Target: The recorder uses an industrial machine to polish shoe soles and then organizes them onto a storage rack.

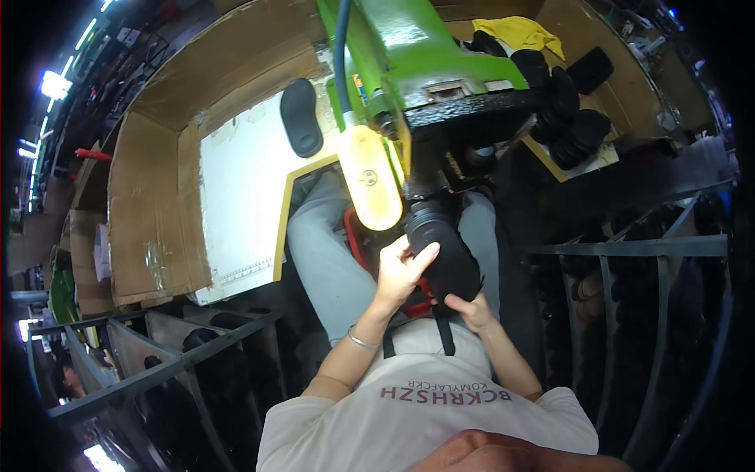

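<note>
A black sole-shaped piece (447, 256), ridged at its far end, is held slantwise over my lap below the machine head. My left hand (401, 271) grips its left edge, thumb on top and the other fingers mostly hidden. At the near end my right hand (472, 309) pinches it, with the thumb lying along the edge. The ridged end sits just under the green machine (417, 47), close to its dark working parts; whether they touch I cannot tell. A lit, pale yellow lamp (370, 179) hangs left of the piece.
One dark insole (300, 118) lies on the white tabletop (236, 189), which cardboard walls (157, 228) surround. Several black sole-shaped pieces (578, 134) are heaped at the right, near a yellow cloth (519, 35). Metal racks (169, 366) with dark items flank me on both sides.
</note>
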Demonstrator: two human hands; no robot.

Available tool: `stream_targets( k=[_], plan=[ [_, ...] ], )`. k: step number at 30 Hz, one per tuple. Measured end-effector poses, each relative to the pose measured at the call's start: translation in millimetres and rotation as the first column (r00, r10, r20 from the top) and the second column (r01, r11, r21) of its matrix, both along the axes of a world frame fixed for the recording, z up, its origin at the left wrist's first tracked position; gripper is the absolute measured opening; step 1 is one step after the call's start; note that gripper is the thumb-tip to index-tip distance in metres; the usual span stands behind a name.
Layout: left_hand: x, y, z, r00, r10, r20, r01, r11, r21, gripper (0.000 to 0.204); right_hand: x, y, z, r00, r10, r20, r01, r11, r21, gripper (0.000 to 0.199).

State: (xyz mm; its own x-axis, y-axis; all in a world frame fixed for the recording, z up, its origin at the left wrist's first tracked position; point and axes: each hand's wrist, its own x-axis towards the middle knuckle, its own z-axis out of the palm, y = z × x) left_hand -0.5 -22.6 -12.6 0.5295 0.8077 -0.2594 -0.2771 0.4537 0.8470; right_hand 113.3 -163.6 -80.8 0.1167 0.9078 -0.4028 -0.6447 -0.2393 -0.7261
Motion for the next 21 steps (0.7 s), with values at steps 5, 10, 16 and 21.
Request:
stream_targets(
  k=[5, 10, 16, 21],
  plan=[
    [29, 22, 14, 0.99, 0.004, -0.141, 0.035, 0.962, 0.271, 0.01, -21, 2, 7, 0.954, 0.03, -0.298, -0.023, 0.999, 0.028, 0.057],
    [20, 35, 9, 0.981, 0.058, -0.185, 0.02, 0.919, 0.395, 0.006, -26, 7, 17, 0.965, -0.037, -0.26, 0.058, 0.996, 0.073, 0.058],
    [14, 22, 5, 0.988, 0.121, 0.095, -0.136, 0.975, 0.174, 0.015, 14, -5, 34, 0.908, -0.418, 0.006, 0.417, 0.906, 0.079, 0.058],
    [13, 30, -4, 0.987, 0.144, 0.069, -0.158, 0.942, 0.297, 0.021, 65, 21, 59, 0.747, -0.648, 0.151, 0.628, 0.762, 0.161, 0.044]
  ],
)
